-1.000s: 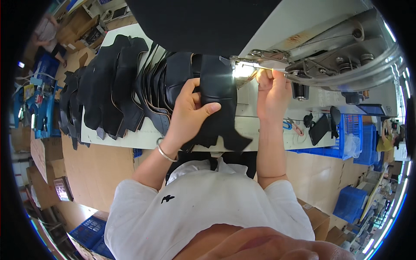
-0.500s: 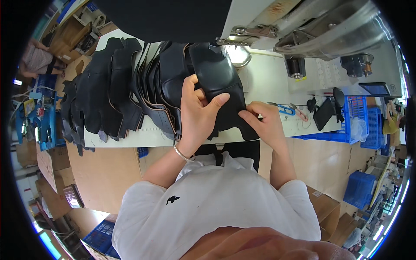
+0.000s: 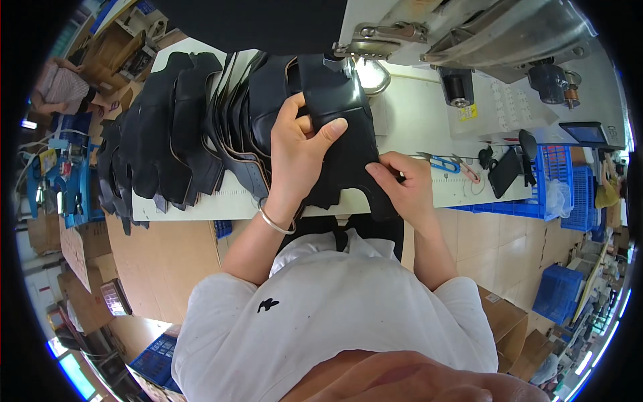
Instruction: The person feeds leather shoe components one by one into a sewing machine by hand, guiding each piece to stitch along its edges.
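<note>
A black leather shoe upper (image 3: 349, 147), with a smooth, shiny far part, lies beneath the sewing machine head at the front of the white table. My left hand (image 3: 295, 151) grips its left side, thumb on top; some of the fingertips are hidden behind the leather. At the right edge, the thumb and fingers of my right hand (image 3: 405, 184) pinch the same piece. Its far end reaches close to the machine's metal presser parts (image 3: 341, 63), and the exact contact there is hard to make out. Directly left, a row of similar black uppers (image 3: 244, 171) stands overlapped, some with tan edges.
More dark leather pieces (image 3: 151, 147) hang over the table's left front edge. Blue-handled thread snips (image 3: 442, 164), pink-handled scissors (image 3: 469, 171) and a black flat object (image 3: 504, 175) lie to the right. A blue crate (image 3: 552, 181) adjoins the table's right end. Another person (image 3: 63, 87) is at far left.
My left hand has shifted a little farther from me and leftward with the upper. My right hand keeps its pinch and has moved only slightly. The view has tilted a little.
</note>
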`<state>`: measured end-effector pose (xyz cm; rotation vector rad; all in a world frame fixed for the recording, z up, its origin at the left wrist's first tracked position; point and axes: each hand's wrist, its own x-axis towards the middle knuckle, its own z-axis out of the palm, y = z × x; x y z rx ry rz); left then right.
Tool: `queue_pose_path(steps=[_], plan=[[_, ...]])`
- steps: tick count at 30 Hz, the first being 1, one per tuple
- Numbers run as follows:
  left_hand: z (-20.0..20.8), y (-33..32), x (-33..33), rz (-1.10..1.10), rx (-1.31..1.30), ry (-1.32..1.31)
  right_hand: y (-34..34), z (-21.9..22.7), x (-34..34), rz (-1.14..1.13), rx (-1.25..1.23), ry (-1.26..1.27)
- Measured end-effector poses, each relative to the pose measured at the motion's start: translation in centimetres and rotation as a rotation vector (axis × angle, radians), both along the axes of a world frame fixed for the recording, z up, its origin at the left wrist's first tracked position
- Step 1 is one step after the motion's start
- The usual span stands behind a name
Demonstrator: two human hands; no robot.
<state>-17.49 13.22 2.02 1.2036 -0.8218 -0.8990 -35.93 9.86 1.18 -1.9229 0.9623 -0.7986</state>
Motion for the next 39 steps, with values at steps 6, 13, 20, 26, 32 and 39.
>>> queue_pose_path(steps=[6, 13, 20, 26, 32, 39], plan=[[0.0, -0.7, 1.1, -0.023, 0.049, -0.021, 0.3, 0.0, 1.3, -0.044, -0.042, -0.064], [0.1, -1.9, 2.2, -0.078, 0.02, 0.058, 0.1, -0.3, 2.6, -0.098, -0.066, -0.145], [-0.4, -3.1, 2.7, -0.092, 0.007, 0.156, -0.5, 0.1, 3.2, -0.099, -0.057, -0.124], [-0.2, -4.0, 2.4, -0.106, -0.033, 0.289, -1.2, 0.8, 3.8, -0.118, -0.063, -0.215], [0.2, -4.5, 2.6, -0.059, -0.013, 0.358, -2.0, 1.3, 4.2, -0.097, -0.024, -0.229], [0.6, -5.6, 3.8, -0.154, 0.007, 0.372, -2.5, 1.4, 5.2, -0.122, -0.056, -0.247]])
